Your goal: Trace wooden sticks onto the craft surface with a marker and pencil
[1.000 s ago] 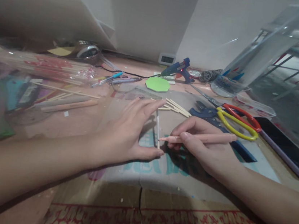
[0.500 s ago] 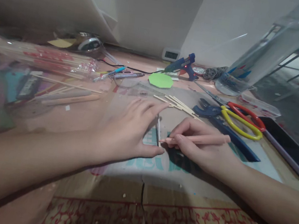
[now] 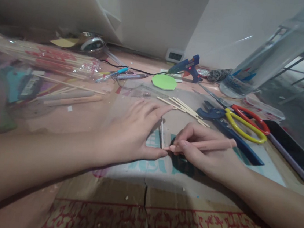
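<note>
My left hand (image 3: 139,131) rests low over the mat, its thumb and forefinger spanning a short pale stick (image 3: 162,133) at the two ends. In my right hand (image 3: 198,145) is a pink pen (image 3: 217,144), gripped between thumb and fingers, its tip at the stick's near end beside my left thumb. Several short wooden sticks (image 3: 186,109) lie just beyond my hands. Behind them is a light green paper polygon (image 3: 164,82).
Blue cutters (image 3: 213,112), red and yellow scissors (image 3: 246,127) and a phone (image 3: 294,152) lie at the right. A glue gun (image 3: 188,67) and large clear bottle (image 3: 239,82) stand behind. Bagged sticks (image 3: 48,58) and pens occupy the left.
The pen and my right hand have shifted slightly towards me and right, with the tip moving down to the stick's near end. My left hand stays almost where it was.
</note>
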A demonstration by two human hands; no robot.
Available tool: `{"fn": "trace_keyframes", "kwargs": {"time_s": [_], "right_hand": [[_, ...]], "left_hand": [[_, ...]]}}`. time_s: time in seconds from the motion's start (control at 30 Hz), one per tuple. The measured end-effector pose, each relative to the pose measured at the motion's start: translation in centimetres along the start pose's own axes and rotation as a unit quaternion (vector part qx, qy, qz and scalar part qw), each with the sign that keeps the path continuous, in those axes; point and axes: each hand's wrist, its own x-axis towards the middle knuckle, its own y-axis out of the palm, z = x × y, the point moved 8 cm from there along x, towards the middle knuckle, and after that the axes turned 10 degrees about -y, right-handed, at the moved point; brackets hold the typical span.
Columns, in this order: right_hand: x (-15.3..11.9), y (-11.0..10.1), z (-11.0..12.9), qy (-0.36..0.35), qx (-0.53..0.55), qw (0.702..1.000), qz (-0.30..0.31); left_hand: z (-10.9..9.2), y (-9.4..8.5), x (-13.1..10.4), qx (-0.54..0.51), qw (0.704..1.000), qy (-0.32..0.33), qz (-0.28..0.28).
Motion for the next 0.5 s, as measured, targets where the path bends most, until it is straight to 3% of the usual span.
{"fn": "trace_keyframes", "kwargs": {"time_s": [0.5], "right_hand": [[0.15,-0.62,0.43,-0.019,-0.051,0.998,-0.028]], "left_hand": [[0.07,0.05,0.03,-0.005,1.000,-0.008,0.007]]}}
